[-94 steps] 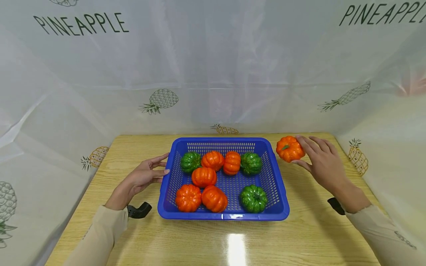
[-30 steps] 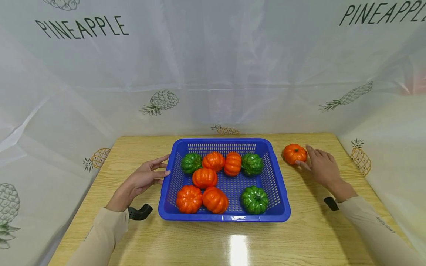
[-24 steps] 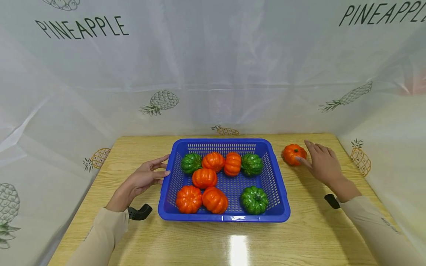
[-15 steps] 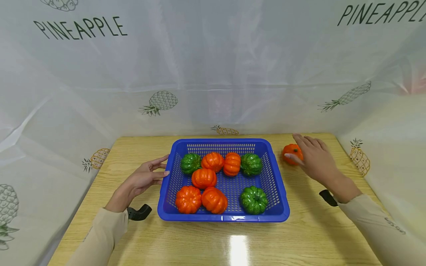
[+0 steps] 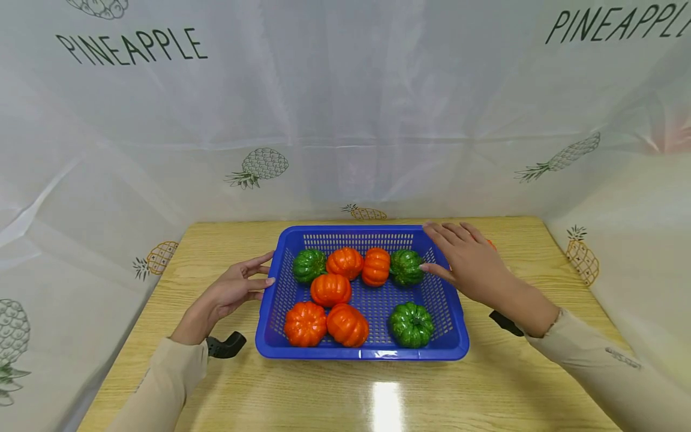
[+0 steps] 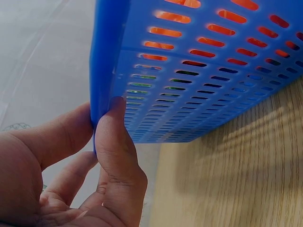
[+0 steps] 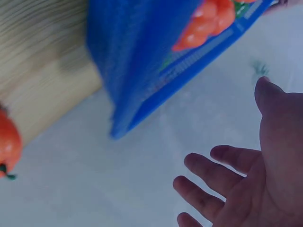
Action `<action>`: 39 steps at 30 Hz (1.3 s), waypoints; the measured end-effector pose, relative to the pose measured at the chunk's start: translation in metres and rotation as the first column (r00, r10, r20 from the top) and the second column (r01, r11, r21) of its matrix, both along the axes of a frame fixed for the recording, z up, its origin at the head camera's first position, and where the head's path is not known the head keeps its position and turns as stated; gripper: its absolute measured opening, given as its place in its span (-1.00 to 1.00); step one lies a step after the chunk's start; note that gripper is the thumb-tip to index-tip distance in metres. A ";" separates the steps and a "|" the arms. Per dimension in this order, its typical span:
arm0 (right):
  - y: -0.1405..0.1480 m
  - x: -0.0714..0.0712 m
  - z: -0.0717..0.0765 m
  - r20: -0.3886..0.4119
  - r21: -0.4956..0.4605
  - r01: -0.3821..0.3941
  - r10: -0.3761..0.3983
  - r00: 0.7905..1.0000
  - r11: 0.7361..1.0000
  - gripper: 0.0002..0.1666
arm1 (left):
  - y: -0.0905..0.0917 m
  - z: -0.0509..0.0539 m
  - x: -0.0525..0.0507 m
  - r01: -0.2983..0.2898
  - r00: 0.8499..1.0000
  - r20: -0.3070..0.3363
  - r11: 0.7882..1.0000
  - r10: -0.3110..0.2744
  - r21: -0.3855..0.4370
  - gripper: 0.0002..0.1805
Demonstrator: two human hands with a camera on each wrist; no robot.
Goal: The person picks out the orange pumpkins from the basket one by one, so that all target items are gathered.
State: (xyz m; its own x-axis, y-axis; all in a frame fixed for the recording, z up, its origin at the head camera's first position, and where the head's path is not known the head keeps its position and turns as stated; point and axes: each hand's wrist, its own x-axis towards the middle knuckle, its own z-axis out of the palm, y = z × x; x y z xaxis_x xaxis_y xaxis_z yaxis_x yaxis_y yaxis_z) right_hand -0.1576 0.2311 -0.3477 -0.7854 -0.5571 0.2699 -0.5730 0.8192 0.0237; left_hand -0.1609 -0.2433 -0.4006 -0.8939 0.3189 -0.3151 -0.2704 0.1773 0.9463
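Observation:
A blue perforated plastic basket (image 5: 361,354) stands on the table, holding several small orange pumpkins (image 5: 332,290) and three green pumpkins (image 5: 412,324). My left hand (image 5: 232,289) is at its left side; the left wrist view shows the rim pinched between thumb and fingers. Over the right rim hovers my right hand (image 5: 475,264), fingers spread, holding nothing. Its thumb overlaps the green pumpkin (image 5: 405,267) at the back right; contact cannot be told. One orange pumpkin (image 7: 7,142) lies on the table right of the basket, mostly hidden behind the right hand in the head view.
The wooden tabletop (image 5: 302,396) extends around the basket. A pale plastic sheet (image 5: 345,108) with pineapple prints hangs behind and at both sides of the table. A black wrist mount (image 5: 225,345) sits below the left hand.
The right hand set an orange pumpkin down on the table right of the basket, let go, and moved left over the basket's right rim. The left hand and basket stay put.

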 end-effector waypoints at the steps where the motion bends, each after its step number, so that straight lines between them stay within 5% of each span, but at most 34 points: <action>1: -0.005 0.001 0.001 0.006 0.008 -0.012 0.012 1.000 1.000 -0.06 | 0.000 0.000 0.000 0.000 1.000 0.000 1.000 0.000 0.000 -0.18; 17: -0.066 -0.001 -0.009 0.086 0.109 -0.138 0.129 0.988 0.984 -0.09 | 0.000 -0.002 -0.002 0.004 1.000 -0.002 1.000 -0.004 -0.001 -0.17; 39: -0.105 -0.011 -0.024 0.142 0.229 -0.183 0.153 0.978 0.956 -0.01 | -0.001 -0.003 -0.001 -0.001 1.000 0.002 1.000 0.001 0.004 -0.18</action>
State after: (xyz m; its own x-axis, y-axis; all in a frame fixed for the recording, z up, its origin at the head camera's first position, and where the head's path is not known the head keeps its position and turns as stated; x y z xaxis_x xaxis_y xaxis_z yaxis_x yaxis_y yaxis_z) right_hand -0.1691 0.1266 -0.3714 -0.6931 -0.7205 0.0210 -0.7127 0.6894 0.1294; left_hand -0.1615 -0.2445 -0.4035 -0.8936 0.3192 -0.3157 -0.2724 0.1735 0.9464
